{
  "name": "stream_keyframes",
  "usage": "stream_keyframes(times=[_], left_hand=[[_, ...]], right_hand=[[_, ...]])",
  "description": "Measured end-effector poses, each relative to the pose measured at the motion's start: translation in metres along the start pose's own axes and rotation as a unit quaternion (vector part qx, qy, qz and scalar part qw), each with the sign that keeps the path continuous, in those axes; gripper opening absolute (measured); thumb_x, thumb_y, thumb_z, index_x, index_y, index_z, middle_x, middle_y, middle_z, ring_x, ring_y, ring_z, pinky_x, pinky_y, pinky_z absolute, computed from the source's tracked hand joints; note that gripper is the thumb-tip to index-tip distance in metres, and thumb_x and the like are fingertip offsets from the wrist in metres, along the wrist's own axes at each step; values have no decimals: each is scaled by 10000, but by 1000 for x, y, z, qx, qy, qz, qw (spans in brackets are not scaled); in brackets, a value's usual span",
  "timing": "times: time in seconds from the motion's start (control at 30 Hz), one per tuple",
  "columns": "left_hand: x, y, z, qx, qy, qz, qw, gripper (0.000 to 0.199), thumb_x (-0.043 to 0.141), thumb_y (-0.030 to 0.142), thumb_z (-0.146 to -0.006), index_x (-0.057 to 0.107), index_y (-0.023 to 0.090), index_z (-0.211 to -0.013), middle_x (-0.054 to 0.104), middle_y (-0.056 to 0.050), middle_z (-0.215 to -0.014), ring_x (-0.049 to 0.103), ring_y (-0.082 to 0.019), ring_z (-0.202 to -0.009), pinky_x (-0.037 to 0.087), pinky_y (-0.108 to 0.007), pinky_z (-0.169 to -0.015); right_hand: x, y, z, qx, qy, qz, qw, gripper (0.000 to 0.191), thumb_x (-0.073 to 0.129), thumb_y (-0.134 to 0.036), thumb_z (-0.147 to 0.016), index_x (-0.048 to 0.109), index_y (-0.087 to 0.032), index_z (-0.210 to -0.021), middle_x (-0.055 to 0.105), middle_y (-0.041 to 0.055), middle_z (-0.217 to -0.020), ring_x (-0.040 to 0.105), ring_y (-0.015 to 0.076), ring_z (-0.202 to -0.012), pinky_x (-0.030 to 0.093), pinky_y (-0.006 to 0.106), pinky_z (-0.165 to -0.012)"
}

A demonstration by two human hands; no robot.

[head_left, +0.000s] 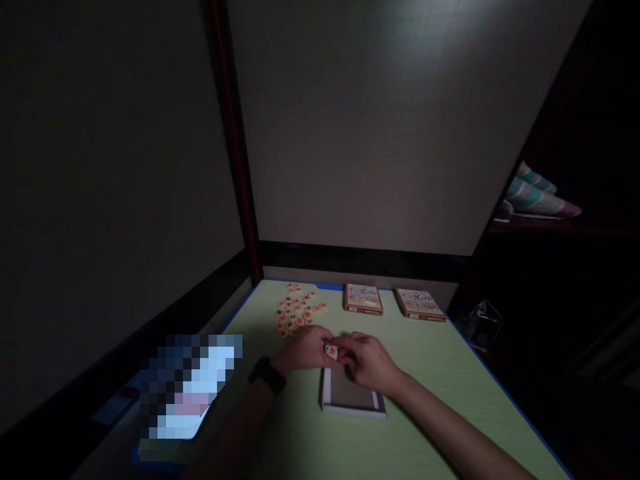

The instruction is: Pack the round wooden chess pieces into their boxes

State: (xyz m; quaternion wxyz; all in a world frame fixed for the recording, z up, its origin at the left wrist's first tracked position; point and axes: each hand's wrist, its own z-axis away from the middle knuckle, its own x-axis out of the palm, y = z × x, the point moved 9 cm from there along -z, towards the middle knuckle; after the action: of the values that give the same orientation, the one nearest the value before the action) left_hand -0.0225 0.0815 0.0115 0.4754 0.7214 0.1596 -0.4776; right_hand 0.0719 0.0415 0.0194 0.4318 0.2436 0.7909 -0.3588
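Note:
A Chinese chess piece (331, 351) with a red character shows between my two hands, over the far end of an open shallow box (350, 395). My left hand (310, 347), with a dark watch on its wrist, is closed on the piece from the left. The fingers of my right hand (369, 361) are bent and closed against it from the right; part of their grip is hidden. Brown inside, the box has pale side walls. Just beyond my left hand, several round Chinese chess pieces (296, 313) with red or dark characters lie loosely grouped.
On the green table (430, 393), two flat printed boxes lie near the far edge: one box (363, 299) at the middle, another box (420, 304) to its right. A lit, pixelated screen (200, 393) is at the left edge. Walls (360, 147) rise behind the table.

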Motion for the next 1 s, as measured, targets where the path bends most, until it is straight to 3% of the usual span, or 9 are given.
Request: stream_keyframes(times=[0.2,0.43,0.67,1.0], left_hand=[[1,1,-1,-7,6,-12,1000,223,742,327,-594,705,160,-737,653,-11,-742,558,-155,-697,363,-239,-623],[2,-1,0,-14,9,18,1000,237,730,263,-603,741,175,-822,700,-19,-813,599,-160,-709,426,-246,-688],[1,2,-1,5,15,15,1000,209,723,237,-603,748,179,-803,707,-25,-810,613,-178,-765,437,-249,-713],[0,-1,0,-7,-1,21,1000,319,776,323,-587,751,179,-871,705,-33,-858,619,-182,-780,446,-261,-733]], right_hand=[[-9,-5,-1,0,11,-45,999,480,522,-52,-728,684,-203,-1154,709,42,-810,628,182,-760,483,266,-716],[-27,13,-1,36,90,-69,993,376,498,-85,-748,697,-170,-1055,691,40,-765,617,174,-695,485,274,-691],[-28,27,-1,69,120,-82,987,301,498,-130,-768,715,-181,-970,715,39,-760,633,180,-682,493,282,-659],[-24,42,2,95,155,-101,978,284,489,-204,-807,730,-188,-956,739,42,-797,652,192,-707,500,297,-665]])
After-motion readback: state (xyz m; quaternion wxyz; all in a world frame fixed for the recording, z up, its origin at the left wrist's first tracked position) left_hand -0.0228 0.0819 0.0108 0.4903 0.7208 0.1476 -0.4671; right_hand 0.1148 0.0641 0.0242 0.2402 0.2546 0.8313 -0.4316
